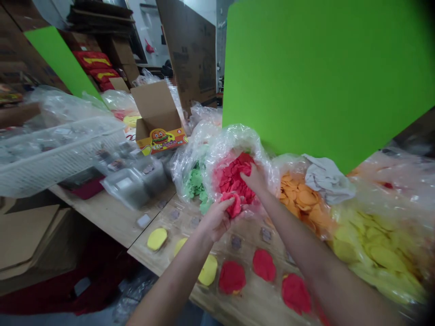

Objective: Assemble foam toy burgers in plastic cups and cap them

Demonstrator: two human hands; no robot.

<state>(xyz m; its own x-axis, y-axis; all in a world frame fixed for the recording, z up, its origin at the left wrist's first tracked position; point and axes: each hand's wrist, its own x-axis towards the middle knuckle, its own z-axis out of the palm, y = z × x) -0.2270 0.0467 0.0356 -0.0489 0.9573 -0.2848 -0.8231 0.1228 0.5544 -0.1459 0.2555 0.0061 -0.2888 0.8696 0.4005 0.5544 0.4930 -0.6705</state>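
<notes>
My left hand [214,221] pinches a crumpled red soft disc [231,204] just below the mouth of a clear plastic bag [234,140]. My right hand [254,177] reaches into that bag, with its fingers down among a heap of red discs [236,177]. Those fingertips are hidden by the pile. Beneath my hands, on the light wooden table [112,217], lie flat red discs [231,277] and yellow discs [208,270] on clear plastic.
Open bags of green [195,183], orange [301,203] and yellow [370,253] pieces crowd the table. Behind stand a burger-printed cardboard box [159,120], a white plastic basket [57,156] and a green board [322,68]. Another person's forearm [18,114] shows far left.
</notes>
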